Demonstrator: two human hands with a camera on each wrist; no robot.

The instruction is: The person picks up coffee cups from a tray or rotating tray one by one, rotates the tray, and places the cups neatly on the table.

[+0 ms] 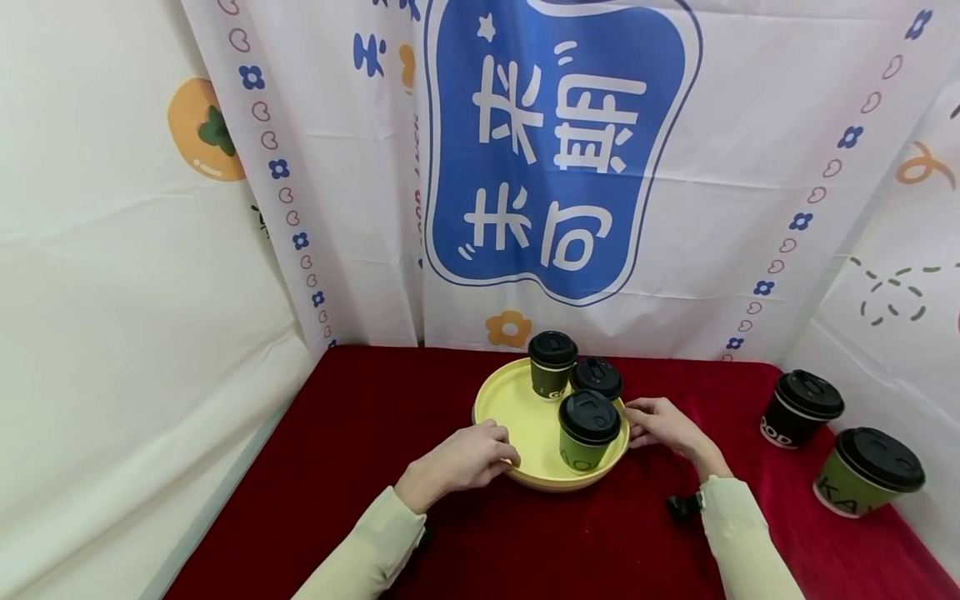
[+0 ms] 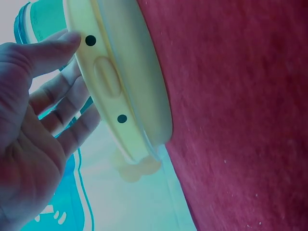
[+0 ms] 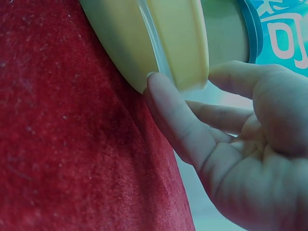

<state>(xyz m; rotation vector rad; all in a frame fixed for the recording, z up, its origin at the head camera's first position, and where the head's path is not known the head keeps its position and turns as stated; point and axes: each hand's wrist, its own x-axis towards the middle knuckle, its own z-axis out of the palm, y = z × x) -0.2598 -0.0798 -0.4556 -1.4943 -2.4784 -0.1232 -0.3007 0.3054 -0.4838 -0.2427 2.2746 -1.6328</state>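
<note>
From the head, the tray shows its yellow inside, at the middle of the red table, with three lidded cups grouped toward its right: a green one in front, a dark one at the back, and a third between, its body mostly hidden. Only this view shows two more cups, one black and one green, well apart at the table's right. It also shows the left hand at the near left rim and the right hand at the right edge, but hardly how they hold. The left wrist view reveals thumb and fingers pinching the rim, beside two black dots and an oval bump on the outer wall. The right wrist view shows the other hand pinching the tray's edge, one fingertip at the pale seam.
</note>
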